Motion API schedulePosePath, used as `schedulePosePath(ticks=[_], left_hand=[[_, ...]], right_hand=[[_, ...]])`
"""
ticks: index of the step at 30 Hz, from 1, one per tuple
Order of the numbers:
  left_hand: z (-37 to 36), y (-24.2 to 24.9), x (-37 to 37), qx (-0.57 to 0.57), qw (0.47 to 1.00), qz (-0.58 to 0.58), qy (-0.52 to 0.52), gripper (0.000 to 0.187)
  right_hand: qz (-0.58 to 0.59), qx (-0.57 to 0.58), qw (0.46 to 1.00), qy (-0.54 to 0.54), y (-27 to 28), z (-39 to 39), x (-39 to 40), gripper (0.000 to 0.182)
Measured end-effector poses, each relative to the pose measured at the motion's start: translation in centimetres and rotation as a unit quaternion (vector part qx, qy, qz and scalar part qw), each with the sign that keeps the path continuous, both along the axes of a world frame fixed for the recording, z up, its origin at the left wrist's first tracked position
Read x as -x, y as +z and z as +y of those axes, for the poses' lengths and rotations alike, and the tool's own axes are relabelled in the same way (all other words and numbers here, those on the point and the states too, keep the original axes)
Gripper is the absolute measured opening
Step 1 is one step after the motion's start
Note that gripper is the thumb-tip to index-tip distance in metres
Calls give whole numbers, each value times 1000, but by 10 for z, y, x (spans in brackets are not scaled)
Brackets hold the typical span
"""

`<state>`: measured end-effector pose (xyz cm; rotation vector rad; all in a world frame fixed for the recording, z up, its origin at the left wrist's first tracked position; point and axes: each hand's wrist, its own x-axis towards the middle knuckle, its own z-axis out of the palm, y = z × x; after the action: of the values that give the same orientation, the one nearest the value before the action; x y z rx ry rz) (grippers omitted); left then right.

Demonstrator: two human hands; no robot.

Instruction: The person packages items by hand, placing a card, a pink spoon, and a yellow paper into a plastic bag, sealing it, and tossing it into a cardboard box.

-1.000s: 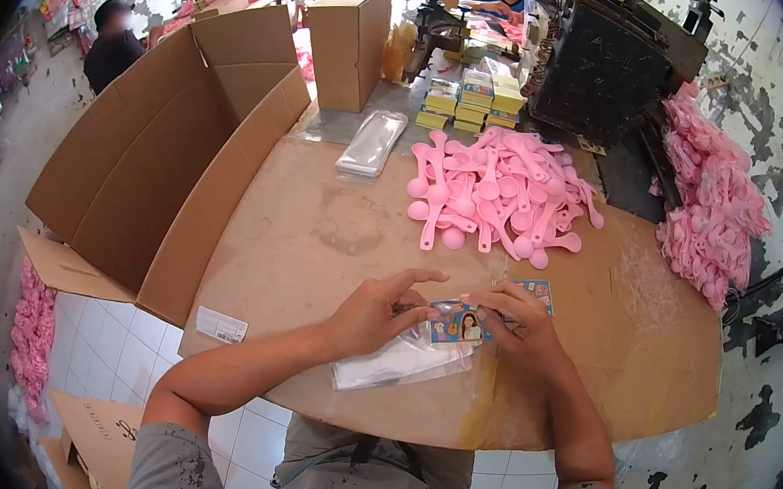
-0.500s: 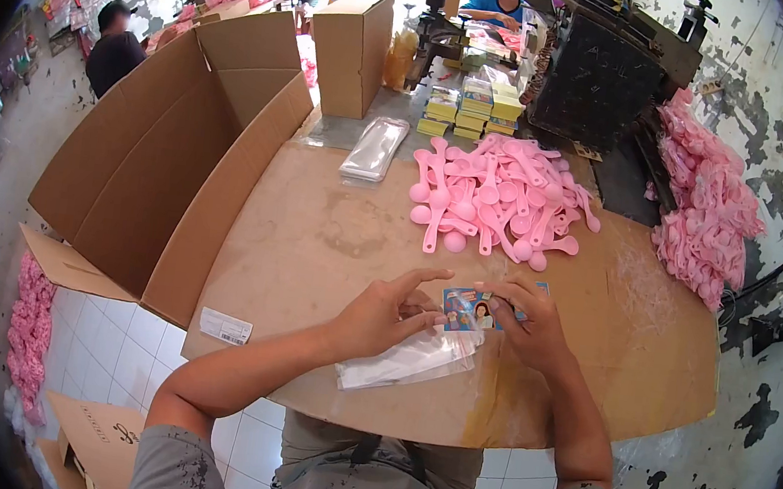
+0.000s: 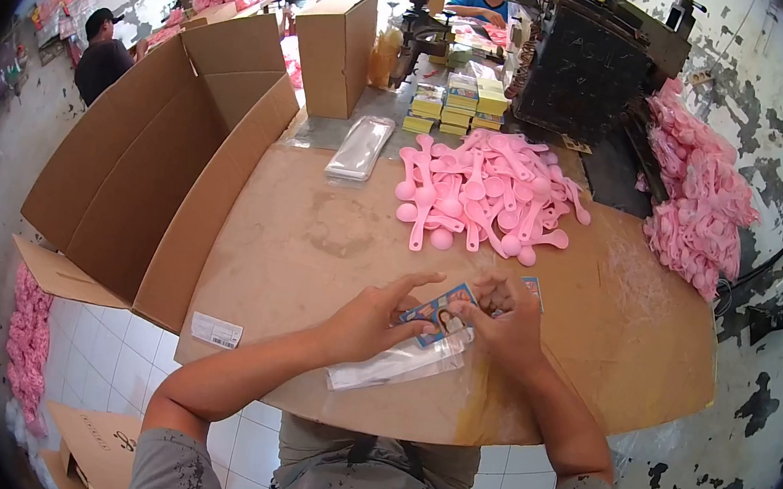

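Observation:
A printed card [image 3: 449, 314] is held between my two hands above the cardboard work surface. My left hand [image 3: 370, 317] grips its left end between thumb and fingers. On its upper right edge, my right hand [image 3: 503, 321] pinches it. Clear plastic bags [image 3: 393, 362] lie just below the card, partly under it. Another printed card [image 3: 532, 293] shows behind my right hand. Farther forward is a pile of pink spoons [image 3: 492, 193].
An open cardboard box [image 3: 136, 179] stands at the left, an upright box [image 3: 333, 57] behind it. A stack of clear bags [image 3: 360, 149], card stacks [image 3: 459, 104] and a dark machine [image 3: 582, 69] are beyond. Co-workers [image 3: 103, 57] sit farther back.
The card has tilted, its right end now higher, and my left thumb has come onto it. My right hand has shifted slightly left. The whole view has moved a little.

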<state>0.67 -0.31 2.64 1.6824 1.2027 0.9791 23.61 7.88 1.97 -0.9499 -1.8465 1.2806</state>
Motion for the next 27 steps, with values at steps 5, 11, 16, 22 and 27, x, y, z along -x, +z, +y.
schedulePosePath(ticks=[5, 11, 16, 22, 27], left_hand=[[0, -1, -5, 65, 994, -90, 13, 62], [10, -15, 3, 92, 980, -178, 15, 44], [11, -13, 8, 114, 978, -172, 9, 35], [12, -14, 12, 84, 971, -223, 14, 31], [17, -18, 17, 75, 955, -286, 33, 33]], right_hand=[[55, -15, 997, 60, 9, -2, 3, 18], [-31, -224, 973, -39, -2, 66, -22, 28], [-223, -240, 924, -199, 11, 126, -38, 28], [-208, -343, 874, -272, 12, 153, -48, 26], [-59, -276, 944, -174, 49, 106, -49, 24]])
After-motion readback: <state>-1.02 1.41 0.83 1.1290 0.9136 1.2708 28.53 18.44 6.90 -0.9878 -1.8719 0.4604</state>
